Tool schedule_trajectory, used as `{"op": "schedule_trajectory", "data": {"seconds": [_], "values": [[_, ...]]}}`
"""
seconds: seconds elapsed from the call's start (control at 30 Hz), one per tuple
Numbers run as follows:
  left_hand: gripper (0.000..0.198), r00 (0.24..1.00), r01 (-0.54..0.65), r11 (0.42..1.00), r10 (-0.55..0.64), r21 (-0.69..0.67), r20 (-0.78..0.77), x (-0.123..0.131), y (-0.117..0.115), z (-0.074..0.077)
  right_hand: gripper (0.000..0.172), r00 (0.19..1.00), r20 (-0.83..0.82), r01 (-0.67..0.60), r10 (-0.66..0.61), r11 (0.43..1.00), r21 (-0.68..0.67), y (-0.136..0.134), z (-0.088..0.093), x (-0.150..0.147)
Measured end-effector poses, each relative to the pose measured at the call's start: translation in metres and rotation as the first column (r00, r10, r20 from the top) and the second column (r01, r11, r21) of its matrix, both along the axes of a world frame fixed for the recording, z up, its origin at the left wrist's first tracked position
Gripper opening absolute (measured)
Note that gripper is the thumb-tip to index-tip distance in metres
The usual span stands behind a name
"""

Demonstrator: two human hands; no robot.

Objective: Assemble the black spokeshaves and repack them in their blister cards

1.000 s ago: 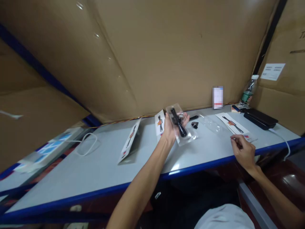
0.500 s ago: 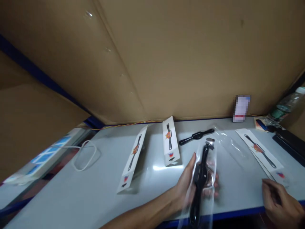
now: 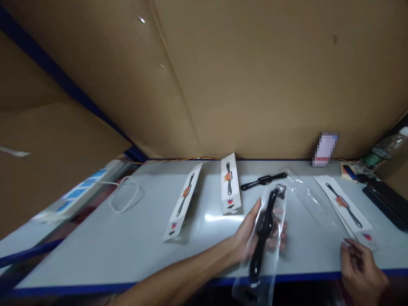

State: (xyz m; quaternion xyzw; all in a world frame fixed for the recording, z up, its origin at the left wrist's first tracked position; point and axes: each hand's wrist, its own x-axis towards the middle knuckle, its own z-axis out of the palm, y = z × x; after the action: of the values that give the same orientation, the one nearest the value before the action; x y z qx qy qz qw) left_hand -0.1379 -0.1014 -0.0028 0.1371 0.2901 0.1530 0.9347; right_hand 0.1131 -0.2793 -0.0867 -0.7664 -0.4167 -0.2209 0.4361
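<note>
My left hand (image 3: 251, 231) grips a clear plastic tray (image 3: 266, 250) with a black watch (image 3: 264, 231) lying in it, held over the white table (image 3: 111, 246) near its front edge. My right hand (image 3: 361, 265) is at the lower right with its fingers curled, pinching the near corner of a printed card (image 3: 346, 208) that shows a watch picture. Another black watch (image 3: 263, 181) lies loose on the table behind the tray. An empty clear tray (image 3: 310, 197) lies between that watch and the card.
Two packaged watches on cards (image 3: 185, 199) (image 3: 229, 185) lie left of my left hand. A white cable (image 3: 123, 195) and a power strip (image 3: 79, 195) sit far left. A bottle (image 3: 382, 151), a black case (image 3: 385, 199) and cardboard walls (image 3: 239, 76) bound the right and back.
The left hand brought the tray with the watch down from an upright hold to low over the table's front edge. The view tilted down, and the right hand stayed at the card.
</note>
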Motion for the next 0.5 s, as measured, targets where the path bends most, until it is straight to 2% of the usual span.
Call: {"op": "schedule_trajectory", "data": {"seconds": [0.07,0.17,0.23,0.3,0.37,0.43,0.47,0.5], "values": [[0.068,0.999,-0.047,0.999,0.047,0.021,-0.007,0.002,0.002,-0.001,0.012,0.997,0.078,-0.027,0.028,1.0,-0.006,0.008,0.003,0.002],[0.067,0.998,-0.055,0.997,0.054,0.058,0.018,0.002,0.005,-0.005,0.017,0.985,0.159,-0.064,0.059,0.998,0.022,0.02,0.006,0.004],[0.064,0.997,-0.058,0.993,0.053,0.101,0.052,0.001,0.006,-0.007,0.02,0.986,0.157,-0.069,0.065,0.997,0.022,0.021,0.01,-0.001],[0.062,0.995,-0.065,0.989,0.054,0.133,0.08,-0.002,0.004,-0.007,0.02,0.992,0.075,-0.106,0.104,0.994,0.027,0.01,0.013,-0.011],[0.061,0.996,-0.077,0.984,0.067,0.159,0.066,-0.004,0.002,-0.006,0.021,0.979,0.056,-0.197,0.197,0.98,0.004,-0.012,0.012,-0.026],[0.061,0.996,-0.087,0.979,0.085,0.184,0.018,-0.005,-0.002,-0.003,0.024,0.902,0.153,-0.378,0.404,0.91,-0.172,-0.042,0.0,-0.042],[0.061,0.996,-0.088,0.977,0.092,0.193,-0.013,-0.006,-0.004,-0.001,0.026,0.868,0.18,-0.399,0.462,0.867,-0.299,-0.057,-0.011,-0.047],[0.062,0.995,-0.085,0.977,0.093,0.198,-0.036,-0.006,-0.006,0.001,0.027,0.897,0.163,-0.311,0.411,0.849,-0.427,-0.072,-0.024,-0.051]]}}
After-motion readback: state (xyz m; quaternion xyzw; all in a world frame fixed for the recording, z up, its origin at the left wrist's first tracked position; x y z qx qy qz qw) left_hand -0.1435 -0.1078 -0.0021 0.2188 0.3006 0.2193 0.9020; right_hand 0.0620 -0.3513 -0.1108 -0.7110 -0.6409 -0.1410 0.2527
